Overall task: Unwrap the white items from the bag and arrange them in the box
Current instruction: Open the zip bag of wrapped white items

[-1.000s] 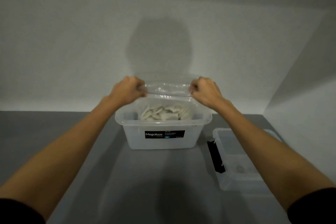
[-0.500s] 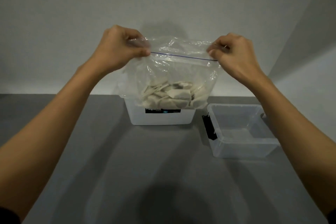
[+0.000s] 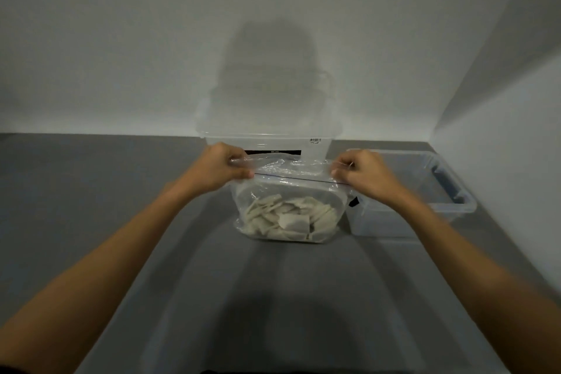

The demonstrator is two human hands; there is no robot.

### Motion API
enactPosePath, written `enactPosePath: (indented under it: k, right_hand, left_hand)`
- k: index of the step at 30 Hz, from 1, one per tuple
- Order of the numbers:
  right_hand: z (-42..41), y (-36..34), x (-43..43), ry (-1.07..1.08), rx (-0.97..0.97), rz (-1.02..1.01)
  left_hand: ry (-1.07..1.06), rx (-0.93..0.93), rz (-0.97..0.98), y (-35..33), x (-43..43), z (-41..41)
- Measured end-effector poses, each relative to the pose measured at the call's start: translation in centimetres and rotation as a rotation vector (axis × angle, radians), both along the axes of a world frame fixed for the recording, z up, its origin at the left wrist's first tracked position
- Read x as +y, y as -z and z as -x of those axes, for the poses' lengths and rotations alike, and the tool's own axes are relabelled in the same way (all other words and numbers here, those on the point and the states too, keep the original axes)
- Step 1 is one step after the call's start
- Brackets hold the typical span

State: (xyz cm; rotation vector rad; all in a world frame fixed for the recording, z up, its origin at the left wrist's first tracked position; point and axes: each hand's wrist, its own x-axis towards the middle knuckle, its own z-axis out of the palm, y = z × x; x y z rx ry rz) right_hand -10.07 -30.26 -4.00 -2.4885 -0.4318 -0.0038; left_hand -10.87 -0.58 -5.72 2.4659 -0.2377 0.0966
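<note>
A clear zip bag (image 3: 288, 191) full of several white items (image 3: 291, 217) rests on the grey table, in front of the large translucent box (image 3: 267, 133). My left hand (image 3: 221, 168) pinches the bag's top left corner. At the top right corner, my right hand (image 3: 361, 174) grips the bag too. A thin dark zip line runs between the two hands. The bag's bottom touches the table.
A smaller clear box (image 3: 425, 197) with a black latch sits on the table to the right of the bag. White walls close in behind and on the right. The grey table (image 3: 91, 191) stretches to the left and toward me.
Both hands lifted the bag out of the large box, carried it toward me and lowered it onto the table in front of that box.
</note>
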Motion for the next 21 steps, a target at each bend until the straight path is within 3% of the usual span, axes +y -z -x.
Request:
enactPosePath:
  k: [3,5,9,12,14,21]
  right_hand:
    - [-0.2,0.3,-0.7,0.027,-0.032,-0.074]
    - [0.3,0.3,-1.3,0.037,-0.051,-0.158]
    - [2.2,1.5,-1.6,-0.028,-0.137,0.052]
    - [3.0,3.6,-1.1,-0.055,-0.255,0.268]
    - [2.9,5.1,-0.9,-0.05,-0.38,0.359]
    - [1.2,3.1,-2.9,-0.064,-0.441,0.081]
  left_hand:
    - [0.057,0.067,0.181,0.1,0.3,0.9]
    - [0.102,0.09,0.18,0.4,0.5,1.5]
    - [0.11,-0.185,-0.216,1.8,0.6,1.8]
    - [0.164,-0.428,-0.359,2.9,0.6,1.6]
    - [0.224,-0.497,-0.407,3.1,0.6,1.4]
    - [0.297,-0.598,-0.386,0.3,1.3,1.3]
